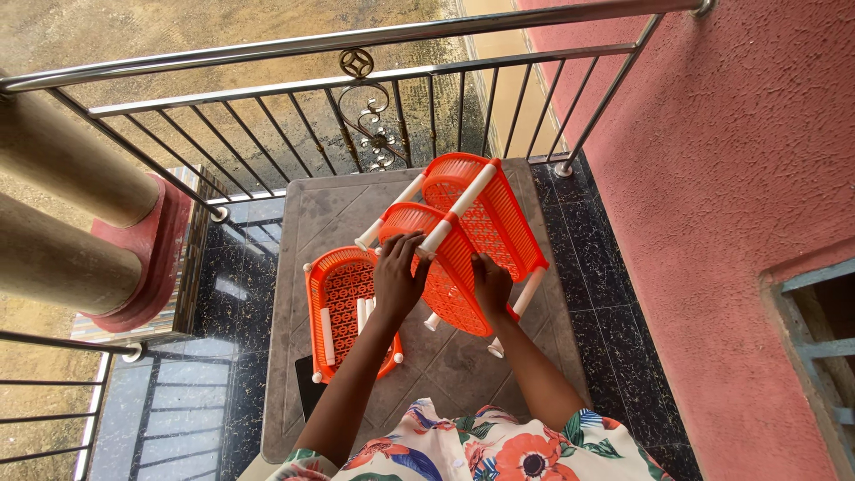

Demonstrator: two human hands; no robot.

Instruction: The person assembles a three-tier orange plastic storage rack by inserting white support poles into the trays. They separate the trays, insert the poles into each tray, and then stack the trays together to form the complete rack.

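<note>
Balcony flooring of dark speckled tile fills the lower part of the frame, bounded by a steel railing across the top and a rough red wall on the right. At the centre a grey tabletop is seen, and on it the plastic rack parts are spread.

Just right of centre, a partly built orange rack lies tipped on its side, two basket shelves joined by white tubes. The left hand is laid over the edge of the nearer shelf, fingers curled onto its rim beside a white tube, so that the shelf is gripped. The right hand is pressed against the lower edge of the same shelf, fingers bent around it; a firm hold is suggested, though the palm side is hidden.

To the left of centre, a separate orange basket shelf lies flat on the table, with several loose white tubes resting inside it. A dark flat object is partly covered by the left forearm at the table's near edge. Two thick tan columns are seen at the left edge.
</note>
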